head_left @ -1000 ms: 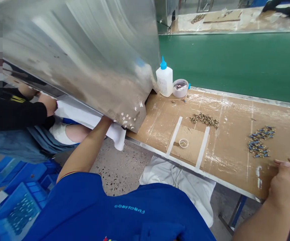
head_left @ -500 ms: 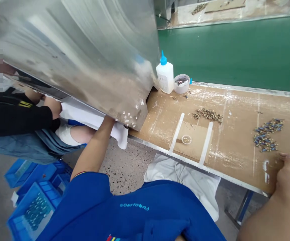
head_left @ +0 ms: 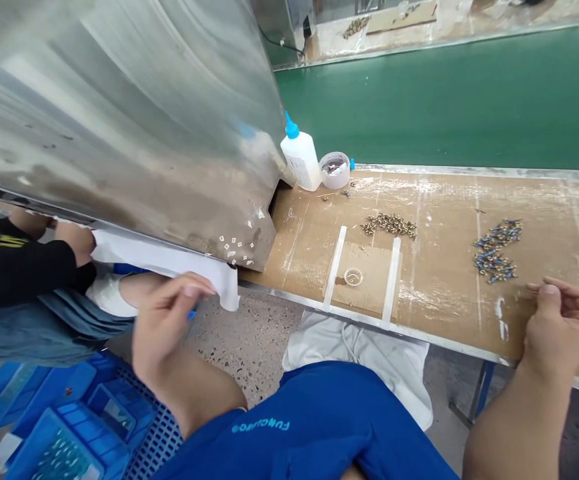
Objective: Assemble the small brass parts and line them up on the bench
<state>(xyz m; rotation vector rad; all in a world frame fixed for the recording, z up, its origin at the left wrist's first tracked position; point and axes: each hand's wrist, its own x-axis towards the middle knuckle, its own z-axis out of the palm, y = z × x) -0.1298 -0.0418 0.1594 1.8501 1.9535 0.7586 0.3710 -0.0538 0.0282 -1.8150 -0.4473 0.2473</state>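
Note:
My left hand (head_left: 165, 321) hangs over the floor just below a white sheet (head_left: 169, 261) that pokes out from under a big metal housing (head_left: 119, 120). Its fingers are pinched together, and what they hold I cannot make out. At the near edge of the cardboard-covered table (head_left: 449, 293) rests my right hand (head_left: 564, 327), its fingers loosely curled and apart with nothing in them. A pile of blue-and-brass parts (head_left: 495, 251) lies just beyond it. Further left are a pile of brass parts (head_left: 389, 225) and a small clear ring (head_left: 353, 277) between two white strips.
A white glue bottle with a blue cap (head_left: 300, 157) and a small clear cup (head_left: 334, 170) stand at the table's back, beside the green conveyor belt (head_left: 444, 100). Blue crates (head_left: 44, 427) sit on the floor at left. Another person's hand (head_left: 75, 240) holds the white sheet. White cloth (head_left: 359, 360) lies under the table.
My left hand has come out from under the metal housing and drawn back toward me, fingers pinched. My right hand has loosened at the table edge. The view has swung a little to the right.

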